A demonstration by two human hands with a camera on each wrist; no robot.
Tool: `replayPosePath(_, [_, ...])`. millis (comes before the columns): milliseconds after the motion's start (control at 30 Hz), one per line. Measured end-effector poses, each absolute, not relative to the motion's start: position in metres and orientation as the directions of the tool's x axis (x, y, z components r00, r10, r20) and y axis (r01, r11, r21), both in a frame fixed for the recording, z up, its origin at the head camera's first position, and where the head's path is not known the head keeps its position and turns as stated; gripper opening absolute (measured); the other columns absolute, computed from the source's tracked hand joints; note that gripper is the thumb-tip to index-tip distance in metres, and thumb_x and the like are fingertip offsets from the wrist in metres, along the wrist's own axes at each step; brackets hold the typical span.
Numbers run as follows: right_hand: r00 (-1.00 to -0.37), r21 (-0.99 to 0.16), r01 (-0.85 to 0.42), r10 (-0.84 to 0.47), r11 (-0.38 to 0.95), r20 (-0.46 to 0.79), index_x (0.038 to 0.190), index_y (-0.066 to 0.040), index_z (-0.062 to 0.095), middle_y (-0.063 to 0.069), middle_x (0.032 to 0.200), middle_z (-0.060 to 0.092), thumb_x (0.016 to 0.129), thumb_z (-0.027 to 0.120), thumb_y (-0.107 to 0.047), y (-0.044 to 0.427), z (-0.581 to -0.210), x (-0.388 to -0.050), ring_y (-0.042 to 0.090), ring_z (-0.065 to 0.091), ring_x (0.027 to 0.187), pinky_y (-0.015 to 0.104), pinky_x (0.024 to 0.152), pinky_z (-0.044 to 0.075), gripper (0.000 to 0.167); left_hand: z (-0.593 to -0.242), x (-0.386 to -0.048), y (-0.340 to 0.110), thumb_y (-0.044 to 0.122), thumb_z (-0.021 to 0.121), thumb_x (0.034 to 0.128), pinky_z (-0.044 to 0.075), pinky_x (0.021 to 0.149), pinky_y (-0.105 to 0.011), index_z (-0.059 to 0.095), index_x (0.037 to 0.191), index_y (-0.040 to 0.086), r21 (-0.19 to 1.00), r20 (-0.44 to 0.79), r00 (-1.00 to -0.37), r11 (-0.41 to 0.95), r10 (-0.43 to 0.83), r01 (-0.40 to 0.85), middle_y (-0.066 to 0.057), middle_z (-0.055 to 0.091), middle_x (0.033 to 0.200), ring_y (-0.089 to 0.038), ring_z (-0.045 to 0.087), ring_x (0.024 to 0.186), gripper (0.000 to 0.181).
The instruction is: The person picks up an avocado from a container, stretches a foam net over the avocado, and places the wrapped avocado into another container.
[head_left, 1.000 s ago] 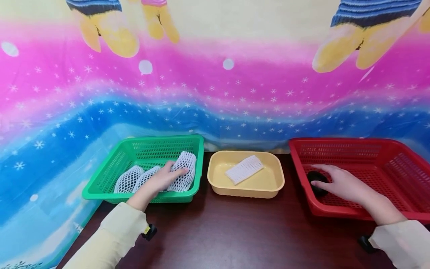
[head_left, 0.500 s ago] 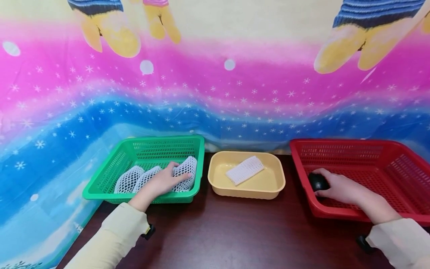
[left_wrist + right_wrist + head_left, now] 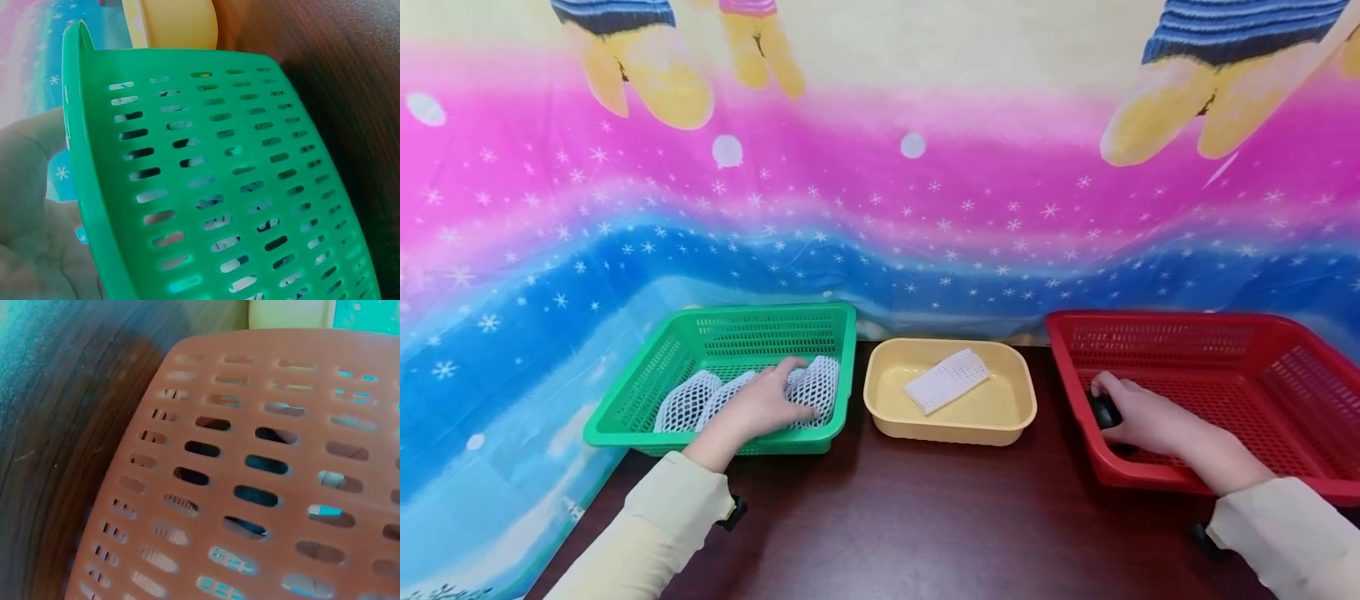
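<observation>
In the head view my left hand point(image 3: 760, 404) is inside the green basket point(image 3: 606, 433), fingers and thumb curled round the near side of a white foam fruit net point(image 3: 820, 387) that bulges over its contents. To its left lie two more filled nets point(image 3: 688, 400). On the right, my right hand point(image 3: 1153, 421) grips a smooth, glossy black rounded thing point(image 3: 1103, 410) at the left end of the red basket point(image 3: 1202, 325); its kind is unclear. Basket walls mostly block both wrist views; dark patches point(image 3: 265, 464) show through the red basket's slots.
Between the baskets stands a yellow plastic tray point(image 3: 951, 429) with a flat white foam net point(image 3: 947, 381) in it. All three containers stand on a dark brown table point(image 3: 910, 517). A printed cloth point(image 3: 880, 200) hangs behind them.
The netted thing under my left hand has sunk lower into the green basket. My right hand has closed round the black thing, which turned in its grip.
</observation>
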State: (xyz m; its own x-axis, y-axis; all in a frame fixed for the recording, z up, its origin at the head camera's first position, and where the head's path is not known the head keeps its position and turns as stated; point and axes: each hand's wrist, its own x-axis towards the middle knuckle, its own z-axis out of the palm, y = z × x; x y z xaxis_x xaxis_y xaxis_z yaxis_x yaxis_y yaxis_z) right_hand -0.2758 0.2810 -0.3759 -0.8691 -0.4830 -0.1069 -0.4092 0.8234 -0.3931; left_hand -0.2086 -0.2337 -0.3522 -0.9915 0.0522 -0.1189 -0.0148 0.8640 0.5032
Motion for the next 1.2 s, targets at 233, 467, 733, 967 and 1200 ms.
replayPosePath(233, [-0.886,-0.358,-0.360,-0.436,0.861,-0.158,0.131,0.008,0.047,0.030,0.116,0.057,0.076,0.090,-0.017,0.279,-0.374,-0.274,0.040,0.060,0.098,0.059,0.080,0.054,0.074,-0.358,-0.212,-0.230,0.032,0.081,0.0863,0.045,0.100,-0.063,0.055,0.141,0.008,0.448,-0.122,-0.991,0.894,0.059,-0.002,-0.024,0.057,0.139,-0.047,0.047,0.133,0.065])
replayPosePath(467, [-0.892,-0.322,-0.361,-0.425,0.875,-0.154,0.133,0.011,0.050,0.035,0.122,0.055,0.074,0.090,-0.017,0.282,-0.372,-0.270,0.045,0.060,0.102,0.062,0.081,0.053,0.076,-0.361,-0.215,-0.228,0.034,0.084,0.0839,0.049,0.095,-0.059,0.057,0.135,0.007,0.423,-0.129,-0.990,0.906,0.050,-0.010,-0.023,0.059,0.135,-0.043,0.052,0.126,0.064])
replayPosePath(733, [-0.895,-0.305,-0.386,-0.434,0.871,-0.107,0.133,0.015,0.053,0.037,0.126,0.053,0.074,0.089,-0.021,0.287,-0.370,-0.265,0.045,0.060,0.104,0.061,0.080,0.054,0.078,-0.362,-0.211,-0.229,0.037,0.084,0.0840,0.048,0.097,-0.058,0.056,0.140,0.006,0.423,-0.120,-0.991,0.906,0.055,-0.001,-0.021,0.059,0.136,-0.043,0.053,0.127,0.070])
replayPosePath(967, [-0.901,-0.310,-0.387,-0.428,0.869,-0.074,0.136,0.007,0.056,0.031,0.122,0.060,0.070,0.092,-0.025,0.292,-0.363,-0.261,0.046,0.060,0.105,0.064,0.081,0.053,0.081,-0.360,-0.207,-0.236,0.043,0.082,0.0857,0.049,0.097,-0.058,0.054,0.144,0.004,0.451,-0.094,-0.993,0.892,0.077,0.026,-0.021,0.060,0.136,-0.040,0.056,0.124,0.075])
replayPosePath(1200, [-0.899,-0.319,-0.409,-0.438,0.855,-0.022,0.138,0.006,0.053,0.029,0.119,0.063,0.073,0.091,-0.023,0.295,-0.356,-0.256,0.040,0.062,0.099,0.060,0.077,0.055,0.080,-0.347,-0.209,-0.237,0.041,0.081,0.0882,0.055,0.085,-0.053,0.053,0.144,0.002,0.470,-0.076,-0.994,0.882,0.084,0.038,-0.020,0.064,0.123,-0.034,0.063,0.106,0.074])
